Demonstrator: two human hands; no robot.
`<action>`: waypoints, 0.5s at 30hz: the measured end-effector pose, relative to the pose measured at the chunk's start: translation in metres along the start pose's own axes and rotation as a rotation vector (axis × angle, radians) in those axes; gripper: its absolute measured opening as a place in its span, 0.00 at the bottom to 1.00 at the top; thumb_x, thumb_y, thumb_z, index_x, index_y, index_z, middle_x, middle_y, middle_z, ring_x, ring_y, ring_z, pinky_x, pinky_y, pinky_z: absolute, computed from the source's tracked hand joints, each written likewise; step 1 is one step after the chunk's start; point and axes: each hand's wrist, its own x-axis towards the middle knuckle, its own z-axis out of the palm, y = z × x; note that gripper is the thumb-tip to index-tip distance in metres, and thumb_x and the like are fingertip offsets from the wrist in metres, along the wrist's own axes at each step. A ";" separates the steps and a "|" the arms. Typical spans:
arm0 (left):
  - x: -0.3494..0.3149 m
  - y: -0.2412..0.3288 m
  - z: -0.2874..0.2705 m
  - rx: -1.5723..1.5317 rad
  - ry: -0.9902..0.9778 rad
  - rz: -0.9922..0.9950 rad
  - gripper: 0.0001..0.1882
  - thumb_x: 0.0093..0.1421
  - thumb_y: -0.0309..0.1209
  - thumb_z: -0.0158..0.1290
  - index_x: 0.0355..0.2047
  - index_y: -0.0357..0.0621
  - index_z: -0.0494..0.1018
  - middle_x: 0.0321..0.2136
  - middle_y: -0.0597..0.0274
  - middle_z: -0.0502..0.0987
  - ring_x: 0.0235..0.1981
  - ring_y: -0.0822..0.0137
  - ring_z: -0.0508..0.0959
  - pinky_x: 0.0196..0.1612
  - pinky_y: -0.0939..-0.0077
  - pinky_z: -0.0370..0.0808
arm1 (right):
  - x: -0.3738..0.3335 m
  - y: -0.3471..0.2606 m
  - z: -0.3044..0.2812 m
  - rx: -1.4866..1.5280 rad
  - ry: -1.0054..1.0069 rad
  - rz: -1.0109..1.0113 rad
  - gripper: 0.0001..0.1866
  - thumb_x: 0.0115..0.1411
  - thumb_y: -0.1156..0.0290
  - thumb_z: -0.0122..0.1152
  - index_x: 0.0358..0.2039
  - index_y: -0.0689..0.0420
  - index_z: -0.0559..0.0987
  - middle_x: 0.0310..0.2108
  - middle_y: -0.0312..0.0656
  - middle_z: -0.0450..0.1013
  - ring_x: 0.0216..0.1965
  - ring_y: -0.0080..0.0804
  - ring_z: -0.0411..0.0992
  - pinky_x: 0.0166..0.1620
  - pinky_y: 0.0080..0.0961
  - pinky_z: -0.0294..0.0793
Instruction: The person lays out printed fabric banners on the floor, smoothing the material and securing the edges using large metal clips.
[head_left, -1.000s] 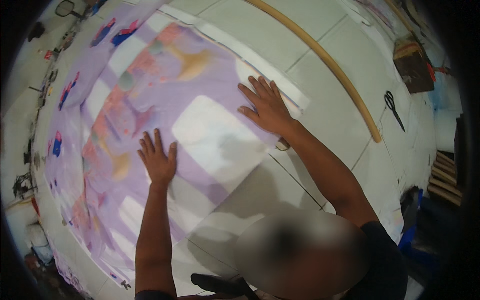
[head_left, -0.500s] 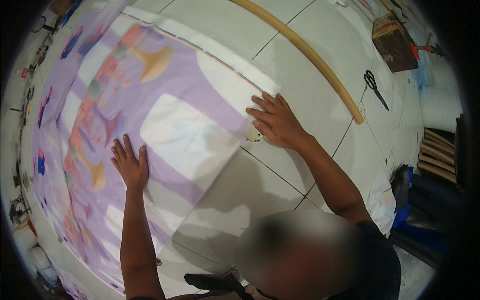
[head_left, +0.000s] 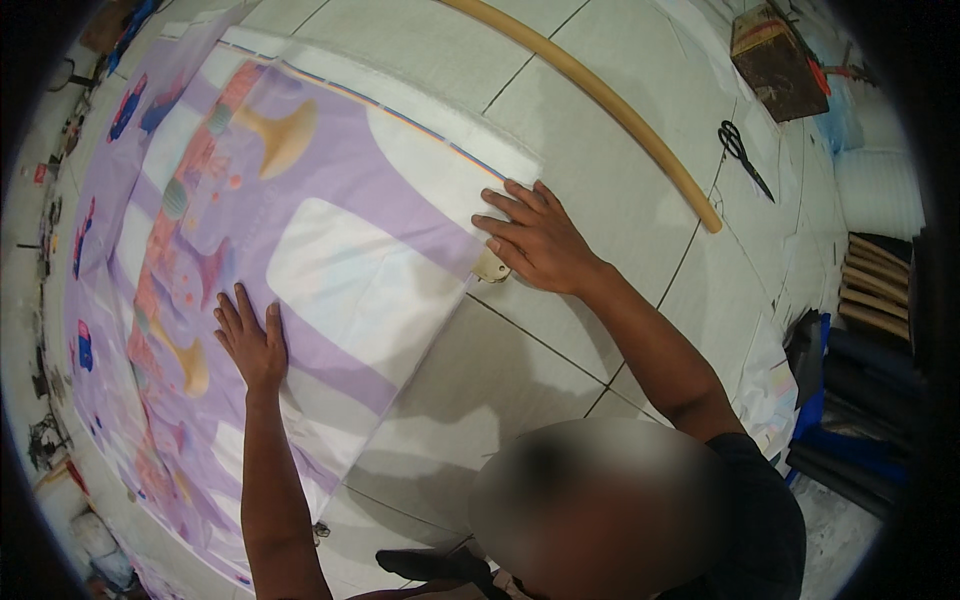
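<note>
A large printed sheet (head_left: 360,365), purple and white with pink and orange shapes, is spread over the tiled floor. My left hand (head_left: 253,338) lies palm down on its purple part, fingers spread and pointing away from me. My right hand (head_left: 540,240) rests with fingers apart on the sheet's right corner, where a thin striped line and a white margin end. Just under that hand a small beige piece with a hole (head_left: 491,267) pokes out past the sheet's edge. Neither hand grips anything.
A long curved-looking tan tube (head_left: 610,100) lies beyond the right hand. Farther right are black scissors (head_left: 745,160) and a worn brown box (head_left: 778,62). Stacked brown tubes (head_left: 876,285) and dark rolls (head_left: 860,400) stand at the right rim. Assorted clutter lines the left rim.
The whole view has shifted slightly, so the sheet, tube and scissors sit a little differently in the picture. Both hands stay flat in nearly the same places on the sheet.
</note>
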 end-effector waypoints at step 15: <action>-0.004 -0.007 0.002 0.009 0.034 0.036 0.37 0.66 0.53 0.44 0.70 0.51 0.51 0.70 0.41 0.46 0.71 0.40 0.44 0.69 0.40 0.38 | -0.001 -0.001 0.011 0.041 -0.027 0.056 0.20 0.67 0.61 0.48 0.58 0.49 0.74 0.65 0.41 0.61 0.69 0.47 0.51 0.69 0.55 0.44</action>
